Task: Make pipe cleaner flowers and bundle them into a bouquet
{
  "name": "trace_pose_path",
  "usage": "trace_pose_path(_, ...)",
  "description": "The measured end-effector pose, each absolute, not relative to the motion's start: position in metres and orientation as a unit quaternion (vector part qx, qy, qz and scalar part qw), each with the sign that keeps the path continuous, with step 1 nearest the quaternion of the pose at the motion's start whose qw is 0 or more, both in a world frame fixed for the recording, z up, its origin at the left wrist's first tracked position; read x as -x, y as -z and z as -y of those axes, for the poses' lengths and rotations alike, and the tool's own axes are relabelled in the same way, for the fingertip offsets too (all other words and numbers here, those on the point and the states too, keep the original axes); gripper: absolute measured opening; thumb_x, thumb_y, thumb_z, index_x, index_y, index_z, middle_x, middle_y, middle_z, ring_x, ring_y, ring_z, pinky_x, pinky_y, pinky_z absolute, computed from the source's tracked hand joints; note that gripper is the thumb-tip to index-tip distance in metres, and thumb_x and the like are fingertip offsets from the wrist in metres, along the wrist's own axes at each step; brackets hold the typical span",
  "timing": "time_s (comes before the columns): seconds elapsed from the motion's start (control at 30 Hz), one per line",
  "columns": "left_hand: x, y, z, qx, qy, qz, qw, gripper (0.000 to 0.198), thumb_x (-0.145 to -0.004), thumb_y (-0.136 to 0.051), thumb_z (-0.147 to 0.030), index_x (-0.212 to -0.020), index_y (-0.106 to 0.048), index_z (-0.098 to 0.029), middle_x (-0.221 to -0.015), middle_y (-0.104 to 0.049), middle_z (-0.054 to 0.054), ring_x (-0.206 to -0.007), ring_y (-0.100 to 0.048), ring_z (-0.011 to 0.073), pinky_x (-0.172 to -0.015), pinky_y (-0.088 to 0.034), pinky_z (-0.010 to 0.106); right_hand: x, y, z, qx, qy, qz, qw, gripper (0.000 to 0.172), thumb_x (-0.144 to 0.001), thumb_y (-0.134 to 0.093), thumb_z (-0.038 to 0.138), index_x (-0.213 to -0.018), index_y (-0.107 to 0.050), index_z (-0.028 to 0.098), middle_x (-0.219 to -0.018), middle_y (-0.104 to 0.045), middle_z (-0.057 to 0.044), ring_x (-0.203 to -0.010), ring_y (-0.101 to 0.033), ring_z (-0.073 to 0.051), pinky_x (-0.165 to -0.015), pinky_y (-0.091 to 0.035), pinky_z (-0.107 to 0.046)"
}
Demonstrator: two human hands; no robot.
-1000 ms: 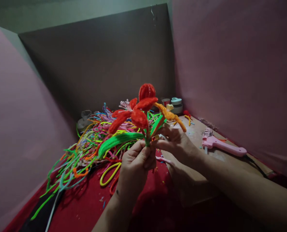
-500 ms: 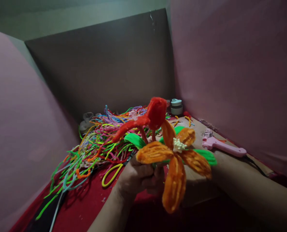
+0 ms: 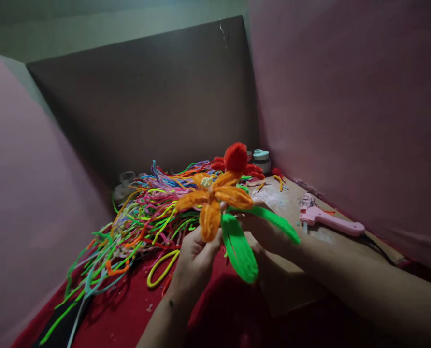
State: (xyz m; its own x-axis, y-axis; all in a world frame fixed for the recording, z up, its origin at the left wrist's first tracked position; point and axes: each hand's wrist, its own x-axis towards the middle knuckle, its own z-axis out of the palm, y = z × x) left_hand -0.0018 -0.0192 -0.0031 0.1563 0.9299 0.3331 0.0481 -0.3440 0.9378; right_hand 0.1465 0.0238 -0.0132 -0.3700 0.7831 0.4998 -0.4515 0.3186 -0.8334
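Note:
A fuzzy flower bunch is held up at the centre. It has an orange flower (image 3: pixel 208 212) with a pale stamen cluster, a round red bloom (image 3: pixel 236 157) behind it, and long green leaves (image 3: pixel 240 249) hanging to the right. My left hand (image 3: pixel 200 249) is closed on the bunch just below the orange petals, thumb and fingers pinched together. Behind the leaves, my right hand (image 3: pixel 255 227) reaches to the bunch from the right; its fingers are mostly hidden by the leaves and petals, so its grip is unclear.
A large tangled pile of coloured pipe cleaners (image 3: pixel 150 208) covers the left and back. On the board (image 3: pixel 284 198) at the right lies a pink glue gun (image 3: pixel 331 221) with its cable. A pale-lidded jar (image 3: pixel 261 161) stands at the back. Yellow scissor handles (image 3: pixel 163 268) show near my left hand.
The flower bunch has turned: the orange flower has moved left and away, and the green leaves now hang toward me. My right hand has shifted left.

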Motion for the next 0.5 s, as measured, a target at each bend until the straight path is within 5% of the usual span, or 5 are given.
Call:
trace_pose_path(0.2, -0.008, 0.013, 0.021, -0.664, -0.548, -0.445, 0.247, 0.016, -0.076, -0.058, -0.019, -0.061, -0.063, -0.018, -0.058, -0.062, 0.001, -0.056, -0.055, 0.0126, -0.058, -0.041, 0.023, -0.142, 0.004, -0.014, 0.172, -0.542, 0.623, 0.537, 0.010, -0.077, -0.064, 0.031, -0.077, -0.067, 0.021, -0.073, -0.063, 0.000, -0.065, -0.057, -0.013, -0.060, -0.047, -0.026)
trace_pose_path(0.33, -0.013, 0.012, 0.020, -0.585, -0.601, -0.414, 0.353, 0.018, -0.076, -0.062, -0.023, -0.059, -0.063, -0.016, -0.049, -0.060, -0.001, -0.048, -0.054, 0.0111, -0.056, -0.043, 0.023, -0.139, 0.005, -0.013, 0.130, -0.582, 0.617, 0.514, 0.014, -0.080, -0.060, 0.033, -0.076, -0.067, 0.021, -0.052, -0.056, 0.003, -0.048, -0.051, -0.010, -0.049, -0.042, -0.024)
trace_pose_path(0.5, -0.011, 0.006, 0.021, -0.518, -0.561, -0.302, 0.571, 0.014, -0.076, -0.064, -0.025, -0.069, -0.064, -0.013, -0.049, -0.059, 0.000, -0.040, -0.053, 0.0108, -0.044, -0.043, 0.021, -0.145, 0.005, -0.013, 0.130, -0.631, 0.641, 0.416, 0.026, -0.086, -0.051, 0.035, -0.071, -0.065, 0.018, -0.047, -0.056, 0.003, -0.048, -0.054, -0.010, -0.055, -0.045, -0.024)
